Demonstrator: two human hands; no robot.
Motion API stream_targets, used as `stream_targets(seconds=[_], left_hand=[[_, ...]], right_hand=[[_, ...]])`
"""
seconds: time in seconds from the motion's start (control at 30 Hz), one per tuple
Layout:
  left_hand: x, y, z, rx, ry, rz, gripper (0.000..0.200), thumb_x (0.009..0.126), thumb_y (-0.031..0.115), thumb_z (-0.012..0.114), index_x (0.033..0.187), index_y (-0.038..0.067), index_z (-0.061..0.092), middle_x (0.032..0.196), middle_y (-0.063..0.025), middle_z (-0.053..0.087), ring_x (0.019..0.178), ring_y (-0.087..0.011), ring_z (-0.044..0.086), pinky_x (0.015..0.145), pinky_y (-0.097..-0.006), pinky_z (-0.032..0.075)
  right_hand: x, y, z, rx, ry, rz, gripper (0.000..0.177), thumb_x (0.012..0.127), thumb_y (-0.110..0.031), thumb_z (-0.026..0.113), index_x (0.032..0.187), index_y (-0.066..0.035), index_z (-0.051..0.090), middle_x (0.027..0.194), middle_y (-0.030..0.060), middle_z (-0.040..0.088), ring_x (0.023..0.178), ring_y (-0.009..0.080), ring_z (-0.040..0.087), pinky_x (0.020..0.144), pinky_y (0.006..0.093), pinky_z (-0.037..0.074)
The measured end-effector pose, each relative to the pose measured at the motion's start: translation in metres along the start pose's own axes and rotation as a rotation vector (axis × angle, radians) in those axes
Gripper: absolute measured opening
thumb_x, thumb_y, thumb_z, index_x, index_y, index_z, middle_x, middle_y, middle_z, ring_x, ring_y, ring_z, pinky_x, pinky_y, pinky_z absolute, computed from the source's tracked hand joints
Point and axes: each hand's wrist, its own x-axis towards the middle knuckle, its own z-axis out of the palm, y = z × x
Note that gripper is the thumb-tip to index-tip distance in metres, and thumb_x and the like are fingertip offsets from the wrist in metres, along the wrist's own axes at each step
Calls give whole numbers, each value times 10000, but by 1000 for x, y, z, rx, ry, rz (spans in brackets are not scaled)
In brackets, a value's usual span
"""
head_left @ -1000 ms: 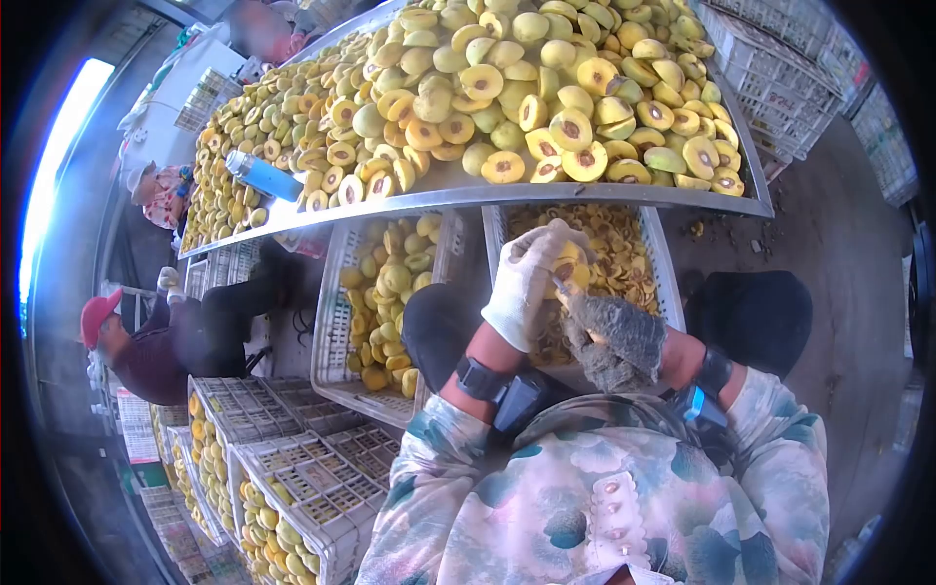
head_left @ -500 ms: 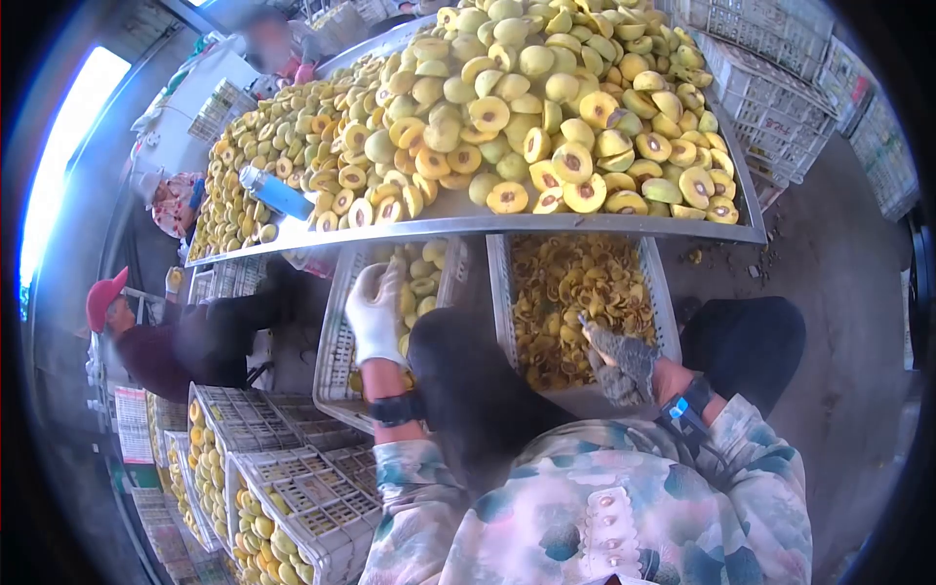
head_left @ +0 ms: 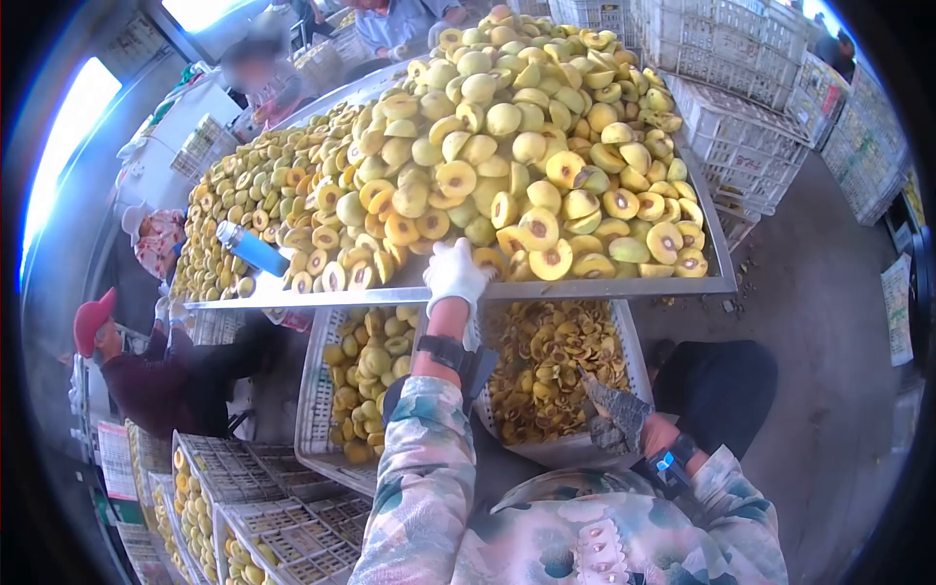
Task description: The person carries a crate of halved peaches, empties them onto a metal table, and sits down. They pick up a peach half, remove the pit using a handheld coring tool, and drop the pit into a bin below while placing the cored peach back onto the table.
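My left hand [head_left: 455, 274], in a white glove, reaches over the metal rim of the table [head_left: 585, 289] to the near edge of a pile of halved yellow peaches [head_left: 526, 146]. Its fingertips are hidden among the peach halves, and I cannot tell whether they grip one. My right hand [head_left: 621, 417], in a grey glove, is closed around a small thin tool whose tip [head_left: 586, 376] pokes out past the fingers. That hand hovers at the right side of a crate [head_left: 639, 356] full of peach scraps [head_left: 546, 361]. Left of it, a second crate [head_left: 310, 390] holds peach halves [head_left: 375, 356].
A blue bottle [head_left: 252, 248] lies on the table at left. A person in a red cap [head_left: 146, 380] sits on my left, and others work around the far side. Crates of peaches [head_left: 263, 526] stand at lower left; stacked white crates [head_left: 736, 136] rise at right.
My left hand has moved from over the left crate up and forward to the peaches on the table. The right hand stays by the scrap crate. The view has shifted slightly.
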Motion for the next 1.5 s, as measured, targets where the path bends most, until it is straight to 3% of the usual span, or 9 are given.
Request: stream_targets(seconds=[0.17, 0.37, 0.63, 0.7, 0.87, 0.93, 1.17, 1.33, 1.5], left_hand=[[-5, -4, 24, -357, 78, 189, 358, 693, 150, 678, 985, 57, 495, 995, -163, 529, 810, -322, 585, 727, -390, 485], [-60, 11, -26, -1839, -20, -51, 238, 797, 152, 525, 1031, 123, 489, 935, -49, 556, 694, -142, 548, 500, -230, 435], [-112, 21, -21, -1945, -89, -39, 234, 832, 212, 523, 1020, 79, 492, 939, -90, 548, 800, -189, 558, 632, -293, 485], [-119, 20, -17, -703, 645, 570, 255, 803, 64, 558, 1041, 21, 478, 952, -108, 538, 856, -224, 552, 714, -310, 471], [-129, 15, -3, -866, 479, 511, 498, 624, -73, 632, 1091, -21, 468, 1007, -161, 471, 896, -319, 494, 760, -370, 450], [-133, 16, 4, -1148, 382, 437, 477, 627, -76, 618, 1077, -26, 468, 1006, -167, 466, 889, -318, 495, 753, -364, 449], [-154, 25, -1, -886, 594, 458, 324, 959, 302, 348, 1104, 29, 443, 962, -68, 526, 839, -157, 540, 731, -290, 476], [-156, 22, -29, -1610, -218, 255, 380, 958, 330, 346, 1095, 12, 502, 941, -111, 612, 817, -157, 582, 675, -257, 479], [-155, 24, -30, -1621, -270, 149, 450, 944, 384, 353, 976, -11, 566, 880, -112, 637, 754, -146, 602, 669, -259, 472]], right_hand=[[10, 1, -5, -61, -13, -87, 286, 862, -419, 561, 764, -150, 555, 511, -42, 442, 358, 78, 381, 318, 205, 274], [-5, -31, 14, 6, -548, -208, 248, 921, -297, 496, 997, -81, 592, 827, -49, 575, 699, 39, 524, 598, 196, 430], [-44, -38, 101, -211, -247, -299, 163, 902, -319, 513, 916, -162, 553, 603, -49, 498, 458, 81, 469, 381, 245, 354], [-46, -35, 109, -201, -210, -330, 170, 894, -310, 528, 894, -141, 532, 617, -29, 472, 436, 88, 430, 351, 228, 321], [-42, -26, 112, -257, -132, -319, 193, 895, -335, 521, 888, -143, 534, 596, -32, 462, 419, 84, 415, 336, 227, 296], [-28, -17, 97, -587, -285, -686, 137, 901, -248, 513, 945, -122, 541, 673, -7, 517, 503, 112, 489, 400, 253, 382], [-43, -15, 117, -717, -44, -366, 309, 849, -42, 469, 1158, -40, 486, 984, 50, 575, 850, 165, 577, 733, 255, 478], [-42, -12, 95, -456, -239, -296, 287, 880, -118, 464, 1159, -55, 492, 976, 51, 575, 823, 154, 580, 688, 243, 483], [-46, -1, 85, -169, -448, -238, 271, 921, -290, 471, 1079, -77, 524, 795, 33, 556, 627, 117, 534, 531, 225, 447]])
